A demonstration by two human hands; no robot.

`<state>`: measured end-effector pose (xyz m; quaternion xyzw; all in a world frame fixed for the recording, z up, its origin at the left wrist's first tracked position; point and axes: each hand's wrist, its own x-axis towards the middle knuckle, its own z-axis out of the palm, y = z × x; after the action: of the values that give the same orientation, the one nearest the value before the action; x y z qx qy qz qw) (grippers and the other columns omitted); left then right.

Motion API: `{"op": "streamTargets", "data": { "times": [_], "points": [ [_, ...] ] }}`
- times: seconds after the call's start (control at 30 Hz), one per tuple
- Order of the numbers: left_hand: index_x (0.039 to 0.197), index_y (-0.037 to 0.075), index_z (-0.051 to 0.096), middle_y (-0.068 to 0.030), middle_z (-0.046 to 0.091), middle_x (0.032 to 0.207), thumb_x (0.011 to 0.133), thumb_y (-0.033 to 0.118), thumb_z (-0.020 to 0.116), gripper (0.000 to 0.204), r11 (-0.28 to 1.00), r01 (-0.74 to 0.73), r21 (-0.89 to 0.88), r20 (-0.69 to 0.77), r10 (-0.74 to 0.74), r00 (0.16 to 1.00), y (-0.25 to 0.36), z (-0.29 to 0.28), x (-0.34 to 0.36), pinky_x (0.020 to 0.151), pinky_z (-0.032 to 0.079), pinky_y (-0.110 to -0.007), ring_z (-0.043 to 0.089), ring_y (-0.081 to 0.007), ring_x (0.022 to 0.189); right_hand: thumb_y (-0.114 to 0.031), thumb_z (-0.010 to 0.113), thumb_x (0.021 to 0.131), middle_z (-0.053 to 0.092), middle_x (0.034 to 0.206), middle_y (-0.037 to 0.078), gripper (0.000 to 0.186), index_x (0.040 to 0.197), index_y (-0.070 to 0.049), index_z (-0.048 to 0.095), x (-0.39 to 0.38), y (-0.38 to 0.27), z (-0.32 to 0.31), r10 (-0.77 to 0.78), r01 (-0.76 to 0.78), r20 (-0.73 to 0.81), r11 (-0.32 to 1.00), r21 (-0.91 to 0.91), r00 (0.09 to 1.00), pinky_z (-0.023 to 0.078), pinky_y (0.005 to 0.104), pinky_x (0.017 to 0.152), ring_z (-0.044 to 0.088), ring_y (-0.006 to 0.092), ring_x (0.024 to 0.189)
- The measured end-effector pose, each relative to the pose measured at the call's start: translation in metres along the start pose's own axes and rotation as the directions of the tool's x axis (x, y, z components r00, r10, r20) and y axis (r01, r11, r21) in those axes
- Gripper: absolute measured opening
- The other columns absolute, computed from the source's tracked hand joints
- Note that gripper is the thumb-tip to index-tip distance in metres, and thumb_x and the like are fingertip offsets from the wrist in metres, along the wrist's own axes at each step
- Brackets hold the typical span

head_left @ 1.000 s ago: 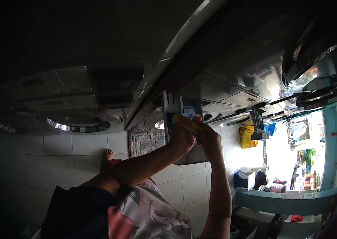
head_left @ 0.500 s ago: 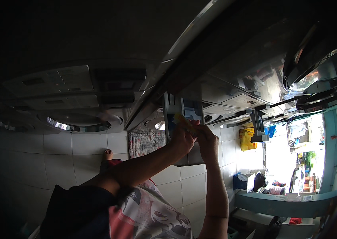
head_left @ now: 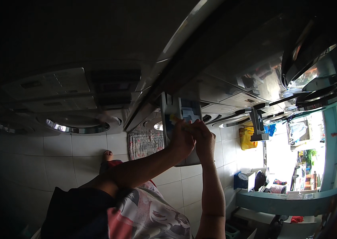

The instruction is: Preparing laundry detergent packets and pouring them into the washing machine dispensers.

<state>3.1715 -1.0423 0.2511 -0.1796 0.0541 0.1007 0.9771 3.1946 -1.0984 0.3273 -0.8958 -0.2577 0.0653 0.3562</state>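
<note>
A washing machine's pulled-out detergent drawer (head_left: 163, 109) lies in the middle, with a blue-grey insert (head_left: 191, 111) in one compartment. Over it, my left hand (head_left: 183, 141) and my right hand (head_left: 204, 137) press together, fingers closed. A small yellow sachet (head_left: 173, 118) is pinched between them, its end poking out beyond my left hand above the drawer. My fingers cover most of it, and anything coming out of it is too dark to make out.
Front-loading machines with round doors (head_left: 76, 124) stand at the left; a dark glossy machine face (head_left: 244, 75) rises at the right. A quilted mat (head_left: 144, 143) lies on the tiled floor. A yellow bag (head_left: 248, 138) and a blue scale (head_left: 240, 180) are at the right.
Both hands have shifted slightly left and closed in on each other. Less of the yellow sachet shows now. The drawer stays pulled out.
</note>
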Motion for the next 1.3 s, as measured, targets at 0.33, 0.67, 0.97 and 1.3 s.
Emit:
{"op": "streamTargets", "data": {
  "times": [0.33, 0.67, 0.97, 1.3],
  "points": [
    [0.113, 0.006, 0.044, -0.0037, 0.043, 0.123, 0.089, 0.037, 0.033, 0.041, 0.971, 0.086, 0.225, 0.029, -0.095, 0.995, -0.001, 0.009, -0.014, 0.1, 0.026, -0.033, 0.036, -0.0159, 0.116, -0.012, 0.05, 0.079, 0.061, 0.069, 0.009, 0.011, 0.082, -0.009, 0.06, -0.004, 0.005, 0.012, -0.155, 0.14, -0.076, 0.974, -0.177, 0.985, 0.044, 0.0291, 0.053, 0.06, 0.0217, 0.06],
    [0.098, 0.007, 0.05, -0.0048, 0.05, 0.115, 0.089, 0.029, 0.034, 0.028, 0.91, -0.023, 0.414, -0.041, 0.043, 0.998, -0.002, 0.002, -0.011, 0.095, 0.03, -0.031, 0.039, -0.0142, 0.112, -0.036, 0.048, 0.079, 0.06, 0.075, 0.012, 0.026, 0.089, -0.013, 0.054, -0.007, 0.007, 0.001, -0.033, 0.033, 0.008, 0.999, -0.001, 0.999, 0.046, 0.0371, 0.06, 0.06, 0.0292, 0.072],
    [0.09, 0.007, 0.05, -0.0061, 0.051, 0.113, 0.085, 0.018, 0.044, 0.014, 0.93, -0.025, 0.367, -0.079, 0.058, 0.995, 0.002, 0.0, -0.009, 0.092, 0.029, -0.029, 0.046, -0.0122, 0.101, -0.049, 0.039, 0.079, 0.06, 0.075, 0.012, 0.048, 0.09, -0.007, 0.059, 0.003, 0.017, -0.007, 0.216, -0.213, 0.272, 0.976, -0.041, 0.938, 0.043, 0.0335, 0.066, 0.059, 0.0244, 0.074],
    [0.097, 0.006, 0.042, -0.0074, 0.051, 0.114, 0.084, 0.019, 0.044, 0.018, 0.925, 0.001, 0.38, -0.06, 0.023, 0.998, 0.008, 0.005, -0.008, 0.095, 0.026, -0.032, 0.045, -0.0136, 0.106, -0.029, 0.041, 0.08, 0.059, 0.078, 0.012, 0.031, 0.088, -0.003, 0.057, 0.005, 0.022, 0.007, 0.174, -0.181, 0.285, 0.984, -0.003, 0.943, 0.043, 0.0313, 0.064, 0.057, 0.0229, 0.072]
  ]
}}
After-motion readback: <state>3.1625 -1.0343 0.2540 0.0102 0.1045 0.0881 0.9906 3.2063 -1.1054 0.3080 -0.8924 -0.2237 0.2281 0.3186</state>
